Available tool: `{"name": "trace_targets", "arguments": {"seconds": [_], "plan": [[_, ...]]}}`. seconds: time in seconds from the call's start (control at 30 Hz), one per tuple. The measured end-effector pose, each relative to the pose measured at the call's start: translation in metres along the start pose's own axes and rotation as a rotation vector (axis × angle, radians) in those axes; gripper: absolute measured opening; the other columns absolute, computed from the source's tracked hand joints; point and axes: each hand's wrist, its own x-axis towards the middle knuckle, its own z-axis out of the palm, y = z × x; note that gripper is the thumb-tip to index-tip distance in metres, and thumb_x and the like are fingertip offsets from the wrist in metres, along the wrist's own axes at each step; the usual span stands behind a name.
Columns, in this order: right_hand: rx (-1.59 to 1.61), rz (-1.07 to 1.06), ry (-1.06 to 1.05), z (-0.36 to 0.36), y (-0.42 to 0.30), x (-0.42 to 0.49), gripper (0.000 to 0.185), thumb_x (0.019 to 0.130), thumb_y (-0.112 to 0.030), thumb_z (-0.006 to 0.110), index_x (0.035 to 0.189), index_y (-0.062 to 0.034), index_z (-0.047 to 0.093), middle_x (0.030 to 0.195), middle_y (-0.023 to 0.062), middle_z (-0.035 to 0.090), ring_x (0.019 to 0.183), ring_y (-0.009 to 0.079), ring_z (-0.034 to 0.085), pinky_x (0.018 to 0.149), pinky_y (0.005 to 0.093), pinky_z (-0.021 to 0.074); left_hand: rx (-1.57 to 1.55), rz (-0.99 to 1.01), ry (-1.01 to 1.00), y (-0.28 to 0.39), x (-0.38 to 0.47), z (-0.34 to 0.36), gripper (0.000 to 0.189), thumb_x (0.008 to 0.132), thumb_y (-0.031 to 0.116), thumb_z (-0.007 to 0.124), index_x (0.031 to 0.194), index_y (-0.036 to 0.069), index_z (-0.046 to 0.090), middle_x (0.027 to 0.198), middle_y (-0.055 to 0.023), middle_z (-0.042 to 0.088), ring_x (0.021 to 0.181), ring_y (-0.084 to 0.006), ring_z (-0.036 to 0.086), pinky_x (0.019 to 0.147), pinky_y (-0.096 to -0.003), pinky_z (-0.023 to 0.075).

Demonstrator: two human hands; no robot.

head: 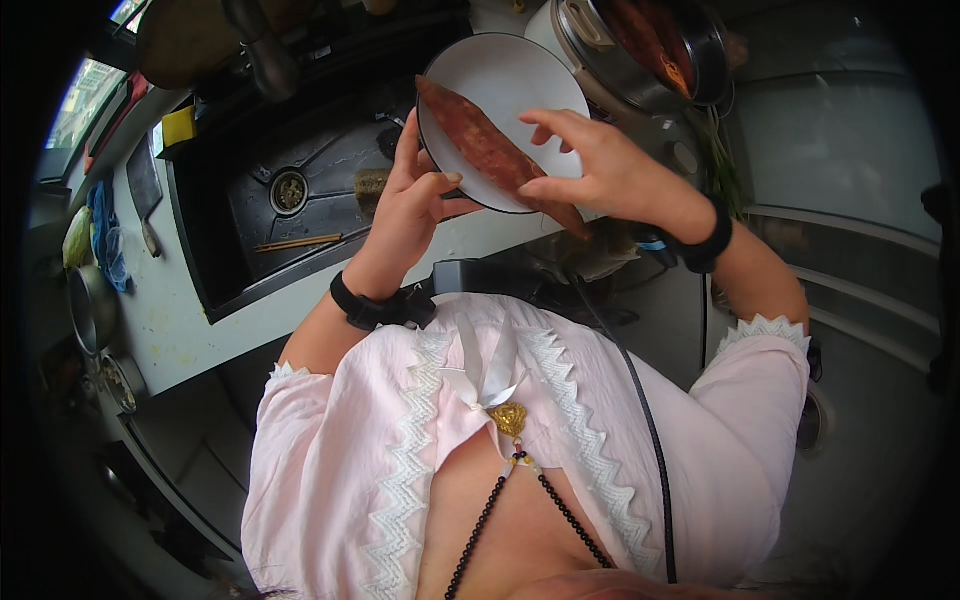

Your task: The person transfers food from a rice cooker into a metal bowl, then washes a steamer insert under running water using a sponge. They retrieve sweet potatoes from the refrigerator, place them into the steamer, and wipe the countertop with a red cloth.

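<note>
In my left hand [420, 191] is a white plate [480, 64] with a dark rim, gripped at its left edge with the thumb over the rim. A long reddish-skinned sweet potato [480, 139] lies diagonally across the plate, its lower tip sticking out past the rim. Over the plate's right side hovers my right hand [592, 161], fingers spread and curved. Its thumb is at the lower part of the sweet potato; whether it touches is hard to tell. A steamer pot [637, 82] to the upper right contains more sweet potatoes [652, 41].
Behind the plate is a black sink [247, 187] with a drain strainer [289, 191], chopsticks [298, 243] and a scrubbing block [370, 187]. A cleaver [144, 184] and a yellow sponge [178, 127] are on its left. Green stalks [720, 169] lie beside the pot. A black cable [637, 390] hangs before me.
</note>
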Motion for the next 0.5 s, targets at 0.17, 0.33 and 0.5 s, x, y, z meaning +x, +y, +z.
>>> {"name": "trace_targets", "arguments": {"seconds": [0.17, 0.33, 0.5], "plan": [[0.046, 0.029, 0.0, 0.027, 0.006, 0.008, 0.06, 0.076, -0.029, 0.075, 0.12, 0.0053, 0.052, 0.104, 0.0256, 0.063, 0.092, 0.0371, 0.064, 0.081, 0.038, 0.051, 0.01, -0.058, 0.081, 0.0, 0.004, 0.012, 0.086, 0.085, -0.002, 0.044, 0.154, 0.023, 0.0, 0.137, -0.0153, 0.043, 0.121, -0.0306, 0.053, 0.09, -0.0465, 0.0539], [0.463, 0.199, -0.237, 0.0, 0.025, 0.005, 0.041, 0.081, -0.025, 0.07, 0.108, 0.0036, 0.06, 0.094, 0.0133, 0.066, 0.081, 0.0203, 0.064, 0.072, 0.0307, 0.0506, 0.03, -0.064, 0.052, 0.006, 0.003, 0.021, 0.082, 0.083, -0.003, 0.041, 0.154, 0.021, 0.006, 0.143, -0.014, 0.036, 0.124, -0.0334, 0.05, 0.092, -0.0498, 0.0529], [0.572, 0.287, -0.171, -0.072, 0.033, -0.017, 0.047, 0.083, -0.022, 0.07, 0.119, 0.0018, 0.055, 0.096, 0.0048, 0.065, 0.087, 0.01, 0.059, 0.075, 0.0224, 0.0482, 0.05, -0.044, 0.031, 0.013, -0.003, 0.015, 0.083, 0.082, -0.003, 0.04, 0.154, 0.022, 0.006, 0.145, -0.0185, 0.033, 0.121, -0.0344, 0.053, 0.086, -0.0465, 0.0568]]}}
